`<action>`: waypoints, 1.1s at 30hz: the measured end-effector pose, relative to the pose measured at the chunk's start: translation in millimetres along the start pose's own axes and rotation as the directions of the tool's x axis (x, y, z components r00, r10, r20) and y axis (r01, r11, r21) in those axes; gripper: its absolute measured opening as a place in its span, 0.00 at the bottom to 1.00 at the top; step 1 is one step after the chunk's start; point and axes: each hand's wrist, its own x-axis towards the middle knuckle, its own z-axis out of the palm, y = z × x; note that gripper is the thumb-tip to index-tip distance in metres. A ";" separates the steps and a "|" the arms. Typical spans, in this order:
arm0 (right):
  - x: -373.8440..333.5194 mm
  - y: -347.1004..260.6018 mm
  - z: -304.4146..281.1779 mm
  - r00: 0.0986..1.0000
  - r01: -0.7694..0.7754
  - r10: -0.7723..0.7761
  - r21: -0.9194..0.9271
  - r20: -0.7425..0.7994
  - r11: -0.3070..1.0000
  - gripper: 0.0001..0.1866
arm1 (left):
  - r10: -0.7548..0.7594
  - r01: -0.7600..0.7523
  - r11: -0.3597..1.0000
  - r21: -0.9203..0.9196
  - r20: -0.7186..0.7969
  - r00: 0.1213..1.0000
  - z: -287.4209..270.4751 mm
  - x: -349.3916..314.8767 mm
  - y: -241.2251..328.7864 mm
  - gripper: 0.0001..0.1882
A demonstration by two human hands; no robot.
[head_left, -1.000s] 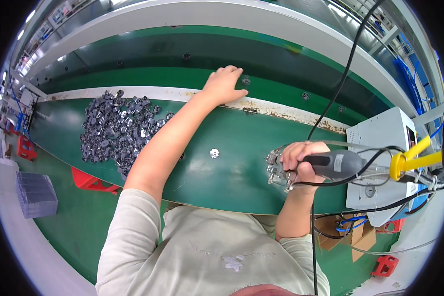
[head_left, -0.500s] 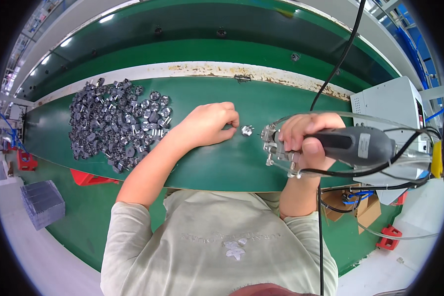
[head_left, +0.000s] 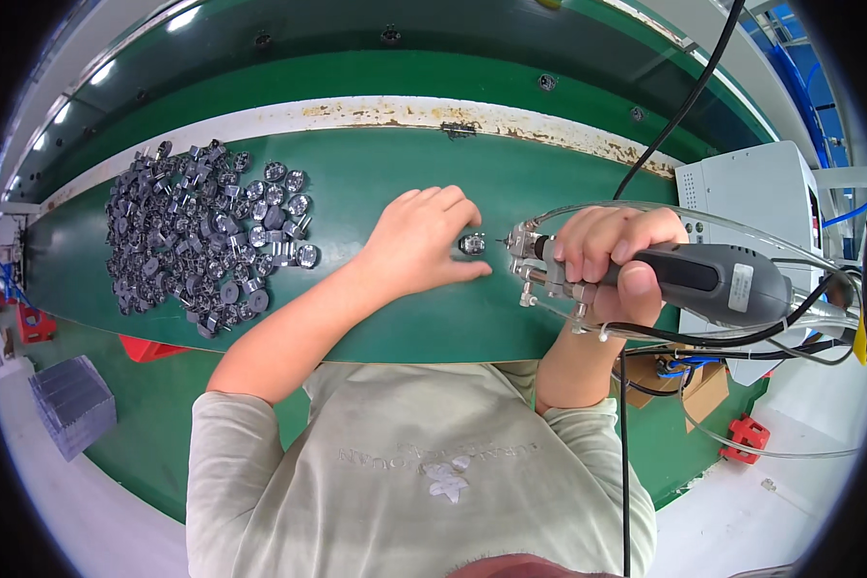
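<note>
A small round metal-and-dark part (head_left: 472, 244) lies on the green work surface (head_left: 356, 332), its thin pins pointing right. My left hand (head_left: 419, 236) is spread around it, index finger beyond it and thumb on its near side; contact is not clear. To the right, my right hand (head_left: 612, 255) grips a dark grey corded handheld tool (head_left: 713, 279) with metal fittings and clear tubing. Its thin tip (head_left: 503, 240) points left and ends just short of the part. A heap of similar small parts (head_left: 188, 231) spreads across the left of the surface.
A white, rust-spotted ledge (head_left: 356, 111) runs along the back, with a green belt (head_left: 356, 77) beyond it. At the right stands a light grey box-shaped machine (head_left: 742, 202). A black cable (head_left: 679, 106) hangs from above. Red stools (head_left: 747, 438) and a cardboard box (head_left: 708, 390) are below.
My left hand has opened from a curled shape, with index finger and thumb now on either side of the small part. The tool remains close at its right. The whole view has shifted slightly.
</note>
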 end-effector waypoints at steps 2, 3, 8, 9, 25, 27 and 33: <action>-0.9 4.3 2.6 1.000 0.008 -0.008 0.007 0.007 1.000 0.16 | 0.007 -0.007 0.999 -0.034 -0.018 1.000 -7.1 -3.4 1.0 0.17; -2.2 6.3 4.0 1.000 0.014 -0.014 0.011 0.008 1.000 0.16 | 0.019 -0.019 0.999 -0.051 0.008 1.000 -10.2 -4.6 -0.3 0.16; -3.4 14.0 8.0 0.998 0.013 -0.014 0.015 0.053 1.000 0.16 | 0.068 -0.061 0.994 -0.089 0.080 0.995 -10.3 -5.3 -11.4 0.14; -3.4 15.3 8.4 0.999 0.005 -0.006 0.016 0.053 1.000 0.16 | 0.071 -0.063 0.994 -0.091 0.086 0.994 -10.9 -4.6 -12.0 0.14; -2.0 22.3 8.0 0.995 0.059 -0.059 0.001 0.077 0.998 0.14 | 0.070 -0.060 0.992 -0.108 0.087 0.994 -9.1 -6.1 -15.2 0.14; -1.7 21.5 8.3 0.994 0.057 -0.056 -0.010 0.091 0.998 0.14 | 0.071 -0.061 0.992 -0.106 0.086 0.994 -8.8 -6.5 -16.0 0.14; -0.9 20.5 12.9 0.995 0.045 -0.040 -0.060 0.090 0.997 0.14 | 0.070 -0.060 0.993 -0.106 0.087 0.994 -8.9 -6.7 -16.3 0.14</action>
